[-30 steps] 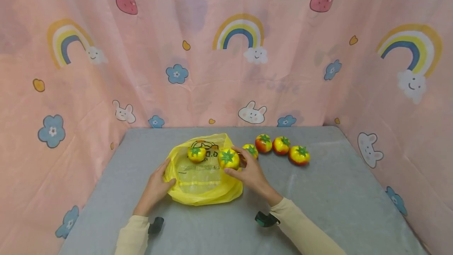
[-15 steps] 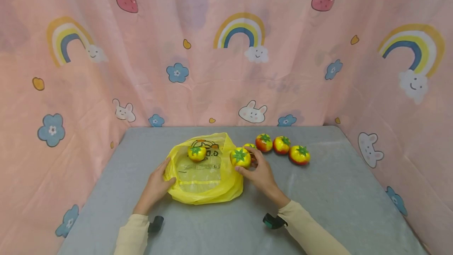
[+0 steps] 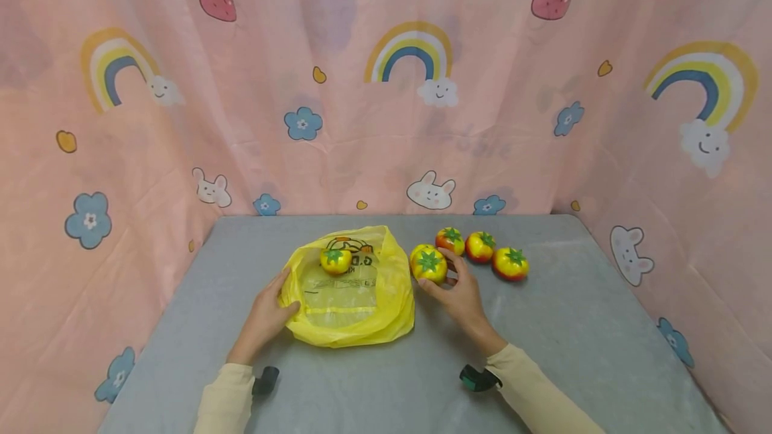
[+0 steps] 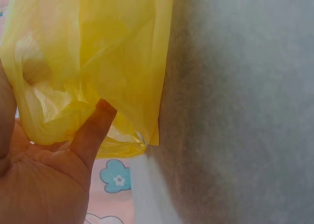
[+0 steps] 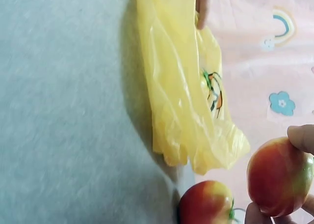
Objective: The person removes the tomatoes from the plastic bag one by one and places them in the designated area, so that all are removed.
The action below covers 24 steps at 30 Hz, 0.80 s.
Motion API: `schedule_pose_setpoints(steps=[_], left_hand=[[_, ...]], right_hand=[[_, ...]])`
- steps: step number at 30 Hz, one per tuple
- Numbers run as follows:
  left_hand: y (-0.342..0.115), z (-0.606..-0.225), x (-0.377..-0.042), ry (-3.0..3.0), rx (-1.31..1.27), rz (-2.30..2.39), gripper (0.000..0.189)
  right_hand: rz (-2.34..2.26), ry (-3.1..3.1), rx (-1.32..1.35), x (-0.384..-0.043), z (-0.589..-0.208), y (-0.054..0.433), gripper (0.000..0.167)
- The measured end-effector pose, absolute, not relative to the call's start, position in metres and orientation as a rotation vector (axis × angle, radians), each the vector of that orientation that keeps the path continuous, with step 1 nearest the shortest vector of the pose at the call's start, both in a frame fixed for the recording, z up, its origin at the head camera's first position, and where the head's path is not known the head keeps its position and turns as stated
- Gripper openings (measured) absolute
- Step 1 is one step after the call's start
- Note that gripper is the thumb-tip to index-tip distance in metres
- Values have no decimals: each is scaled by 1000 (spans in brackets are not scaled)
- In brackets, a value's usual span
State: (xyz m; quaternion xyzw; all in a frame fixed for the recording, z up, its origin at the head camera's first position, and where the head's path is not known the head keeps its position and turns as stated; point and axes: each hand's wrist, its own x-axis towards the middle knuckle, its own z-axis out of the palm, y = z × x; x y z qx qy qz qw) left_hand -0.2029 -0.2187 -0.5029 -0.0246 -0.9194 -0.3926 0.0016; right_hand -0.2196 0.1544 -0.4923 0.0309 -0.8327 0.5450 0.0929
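A yellow plastic bag (image 3: 395, 307) stands with its mouth open on the grey table, and one yellow-red tomato (image 3: 334, 262) with a green leafy top shows inside it. My left hand (image 3: 268, 310) holds the bag's left side, thumb over the rim. In the left wrist view the thumb (image 4: 95, 130) presses on the yellow plastic (image 4: 122, 62). To the right of the bag, my right hand (image 3: 461, 297) grips another tomato (image 3: 427, 268) between thumb and fingers. The right wrist view shows this held tomato's red underside (image 5: 277, 177), raised beside the bag.
Directly behind the held tomato sits a mostly hidden tomato (image 3: 420, 248). Further right, three more tomatoes stand in a row, the rightmost tomato (image 3: 509, 264) nearest me. A pink patterned curtain (image 3: 374, 153) encloses the back and sides of the grey table (image 3: 573, 327).
My right hand has moved right with its tomato, from over the bag's right rim to beside the bag. The left hand and bag have hardly moved.
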Motion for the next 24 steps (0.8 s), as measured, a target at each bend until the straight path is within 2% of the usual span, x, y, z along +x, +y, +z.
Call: schedule_pose_setpoints(steps=[24], left_hand=[[-217, -500, -203, -2909, -58, -1224, 77]], right_hand=[[1610, -2524, -48, -226, -512, 181, 76]])
